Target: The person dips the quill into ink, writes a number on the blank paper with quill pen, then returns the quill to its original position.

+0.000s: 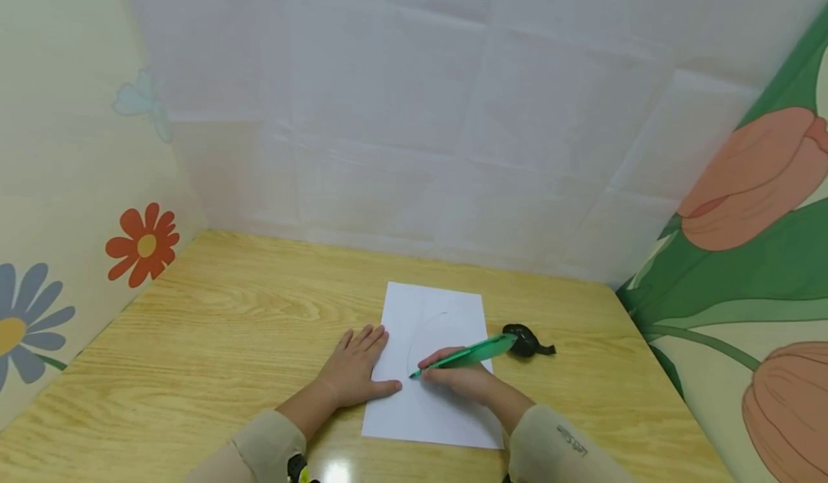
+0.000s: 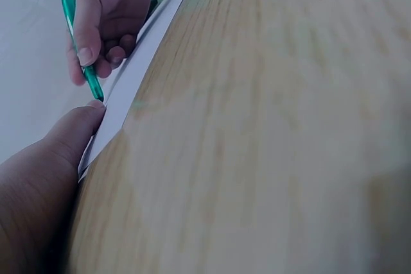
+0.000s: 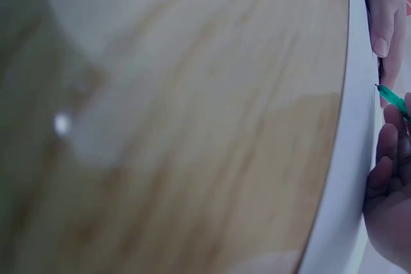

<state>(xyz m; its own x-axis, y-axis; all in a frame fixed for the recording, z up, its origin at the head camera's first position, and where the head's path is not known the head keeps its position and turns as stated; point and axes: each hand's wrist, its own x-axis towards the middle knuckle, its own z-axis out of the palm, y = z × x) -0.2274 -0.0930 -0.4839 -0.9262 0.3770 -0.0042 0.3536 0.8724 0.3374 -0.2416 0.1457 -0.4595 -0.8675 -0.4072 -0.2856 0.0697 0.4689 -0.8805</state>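
A white sheet of paper (image 1: 401, 418) lies on the wooden table, with a thin curved line drawn on it. My right hand (image 1: 462, 379) pinches a green feather-shaped pen (image 1: 475, 353), its tip touching the paper at the line's lower end. My left hand (image 1: 356, 369) rests flat with fingers spread at the paper's left edge, the thumb on the sheet. In the left wrist view the green pen (image 2: 68, 4) stands in the fingers of the right hand (image 2: 115, 17), close to the left thumb. The right wrist view shows the pen tip beside the right hand (image 3: 392, 190).
A shiny black object (image 1: 525, 341) with a short tail lies right of the paper on the table (image 1: 259, 310). A creased white sheet (image 1: 388, 109) hangs behind, and flower-patterned panels (image 1: 763, 267) stand at both sides.
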